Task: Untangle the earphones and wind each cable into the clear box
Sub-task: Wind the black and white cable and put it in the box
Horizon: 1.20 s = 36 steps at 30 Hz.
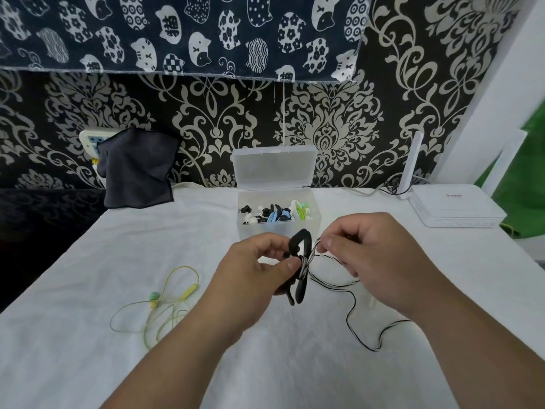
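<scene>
In the head view, the left hand [250,270] grips a pair of black earphones [300,287] with ear hooks. Its fingers curl round them and its thumb presses on the turns of black-and-white cable [305,262] wound about their middle. Just right of that grip, the right hand [377,255] pinches a strand of the same cable between thumb and forefinger. The loose remainder trails below the right hand and lies in curves on the white table [88,364]. Just beyond the two hands stands the clear box [253,228], its lid [274,169] raised, with coiled earphones of several colours inside. Left of the left hand, well apart, yellow-green earphones [154,297] lie in loose loops. Far right sits a white router [454,208]; far left hangs a dark cloth [135,172].
</scene>
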Motion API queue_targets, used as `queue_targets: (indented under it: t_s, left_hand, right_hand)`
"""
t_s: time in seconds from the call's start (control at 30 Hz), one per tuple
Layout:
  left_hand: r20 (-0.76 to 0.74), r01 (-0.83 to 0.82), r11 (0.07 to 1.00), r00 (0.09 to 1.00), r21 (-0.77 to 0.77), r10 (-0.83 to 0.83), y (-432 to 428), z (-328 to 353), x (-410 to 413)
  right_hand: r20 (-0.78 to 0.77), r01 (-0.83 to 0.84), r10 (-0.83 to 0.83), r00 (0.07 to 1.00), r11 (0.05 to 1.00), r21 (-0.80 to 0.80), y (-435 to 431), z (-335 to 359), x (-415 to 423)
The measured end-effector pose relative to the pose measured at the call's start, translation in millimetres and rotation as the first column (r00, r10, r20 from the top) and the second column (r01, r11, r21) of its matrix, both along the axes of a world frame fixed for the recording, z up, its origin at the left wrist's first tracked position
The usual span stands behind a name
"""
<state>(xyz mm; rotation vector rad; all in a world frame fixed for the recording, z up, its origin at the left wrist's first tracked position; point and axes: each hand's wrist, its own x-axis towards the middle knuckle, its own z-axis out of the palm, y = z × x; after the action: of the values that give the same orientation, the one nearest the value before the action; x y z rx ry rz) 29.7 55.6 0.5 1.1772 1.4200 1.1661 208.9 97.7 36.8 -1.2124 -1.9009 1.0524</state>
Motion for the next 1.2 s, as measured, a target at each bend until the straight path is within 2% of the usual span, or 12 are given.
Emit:
queue_targets:
  t_s: [0.1, 0.27, 0.37, 0.5, 0.6, 0.7, 0.8, 1.07, 1.2]
  left_hand:
    - [0.015, 0.062, 0.998, 0.998, -0.031, -0.062, -1, 2, -1]
    - [0.039, 0.144, 0.988, 0.989, -0.062, -0.142, -5, 5, 1]
    - [0.08, 0.173, 0.983, 0.983, -0.058, -0.168, -5, 4, -1]
    - [0.194, 0.226, 0.974, 0.956, -0.017, -0.219, -7, 5, 3]
    - [0.251, 0.167, 0.984, 0.952, 0.055, -0.176, -5, 4, 6]
    - [0.284, 0.048, 0.99, 0.955, 0.132, -0.084, -1, 0, 5]
    - [0.395, -0.035, 0.994, 0.918, 0.107, -0.01, 2, -1, 2]
    - [0.514, -0.164, 0.986, 0.848, 0.025, 0.128, 6, 2, -3]
    - [0.436, -0.218, 0.976, 0.879, 0.006, 0.193, 6, 0, -5]
  right_hand:
    - [0.052, 0.032, -0.036, 0.998, 0.996, 0.085, 1, -2, 1]
    - [0.031, 0.106, -0.113, 0.993, 0.98, 0.167, 5, -5, 1]
    - [-0.004, 0.126, -0.127, 0.992, 0.987, 0.104, 6, -5, 1]
    - [-0.004, 0.138, -0.138, 0.99, 0.987, -0.082, 8, -10, 0]
    - [-0.025, 0.075, -0.084, 0.996, 0.963, -0.258, 6, -14, -2]
    - [-0.016, -0.011, 0.006, 1.0, 0.934, -0.358, 2, -18, -7]
    - [-0.071, -0.113, 0.09, 0.993, 0.884, -0.454, -2, -24, -13]
    - [-0.095, -0.237, 0.221, 0.971, 0.812, -0.534, -7, -22, -13]
    - [-0.012, -0.275, 0.311, 0.95, 0.822, -0.498, -10, -18, -14]
